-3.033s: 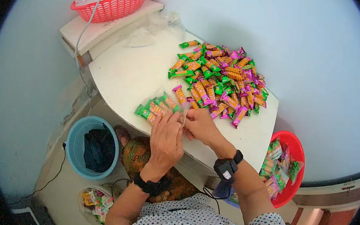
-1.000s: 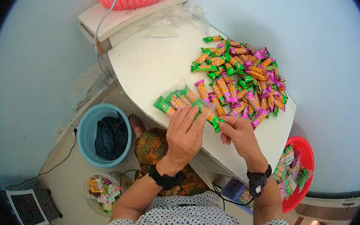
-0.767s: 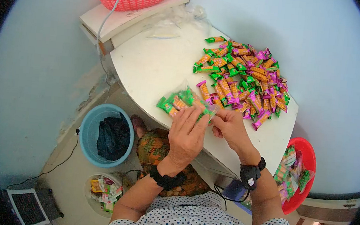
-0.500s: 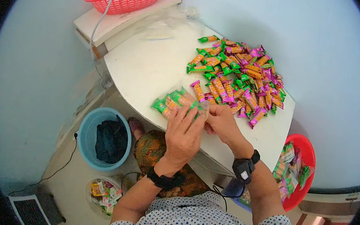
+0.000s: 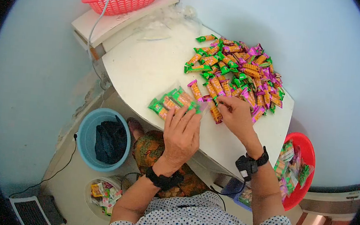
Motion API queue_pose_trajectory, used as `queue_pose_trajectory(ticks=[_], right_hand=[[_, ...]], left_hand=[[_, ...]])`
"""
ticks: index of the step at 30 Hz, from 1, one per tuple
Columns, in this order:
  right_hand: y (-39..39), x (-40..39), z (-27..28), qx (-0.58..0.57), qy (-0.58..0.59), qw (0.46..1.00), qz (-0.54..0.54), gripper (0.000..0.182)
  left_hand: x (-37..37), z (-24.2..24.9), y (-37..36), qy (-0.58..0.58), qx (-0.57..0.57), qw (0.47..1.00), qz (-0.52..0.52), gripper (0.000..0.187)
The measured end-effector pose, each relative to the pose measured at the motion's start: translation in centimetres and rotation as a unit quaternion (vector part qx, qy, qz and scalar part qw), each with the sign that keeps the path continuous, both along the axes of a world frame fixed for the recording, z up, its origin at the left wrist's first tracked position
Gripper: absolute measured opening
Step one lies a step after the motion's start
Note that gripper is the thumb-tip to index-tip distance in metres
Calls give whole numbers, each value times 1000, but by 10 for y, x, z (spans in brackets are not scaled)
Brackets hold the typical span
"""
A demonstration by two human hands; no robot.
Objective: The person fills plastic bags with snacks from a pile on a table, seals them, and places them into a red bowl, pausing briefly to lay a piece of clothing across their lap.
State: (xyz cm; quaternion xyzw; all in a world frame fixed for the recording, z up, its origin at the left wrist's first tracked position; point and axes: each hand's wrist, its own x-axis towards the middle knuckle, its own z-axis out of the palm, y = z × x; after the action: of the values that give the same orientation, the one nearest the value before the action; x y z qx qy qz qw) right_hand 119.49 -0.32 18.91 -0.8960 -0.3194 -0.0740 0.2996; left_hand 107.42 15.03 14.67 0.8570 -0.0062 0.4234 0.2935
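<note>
The left hand (image 5: 181, 134) lies over the near side of a clear bag (image 5: 177, 98) of green-ended packets, on the white table (image 5: 136, 76) near its curved front edge; its fingers are slightly parted, and whether the thumb grips the bag is hidden. The right hand (image 5: 236, 117) is narrow, thumb and forefinger drawn close together at the near edge of the loose pile (image 5: 243, 71); a single packet (image 5: 215, 112) lies just beside those fingertips (whether they pinch it, I cannot tell). That packet sits between the hands, nearer the right; its long axis slants from the pile toward the table's front edge, tipping rightward as it nears the person. The bag's loose, clear end points toward the packet and the right hand; the filled part lies beyond the left fingertips.
</note>
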Motion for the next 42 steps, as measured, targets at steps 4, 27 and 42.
queue_pose_trajectory(ticks=[4,27,42], right_hand=[[7,-7,3,-141,-90,984,-67,32],[16,-7,-6,-98,-78,987,-102,27],[-39,-52,46,165,244,950,-104,26]], left_hand=[[-1,-1,1,2,13,1000,5,27],[8,4,2,38,79,996,36,25],[10,5,1,-5,25,999,32,29]])
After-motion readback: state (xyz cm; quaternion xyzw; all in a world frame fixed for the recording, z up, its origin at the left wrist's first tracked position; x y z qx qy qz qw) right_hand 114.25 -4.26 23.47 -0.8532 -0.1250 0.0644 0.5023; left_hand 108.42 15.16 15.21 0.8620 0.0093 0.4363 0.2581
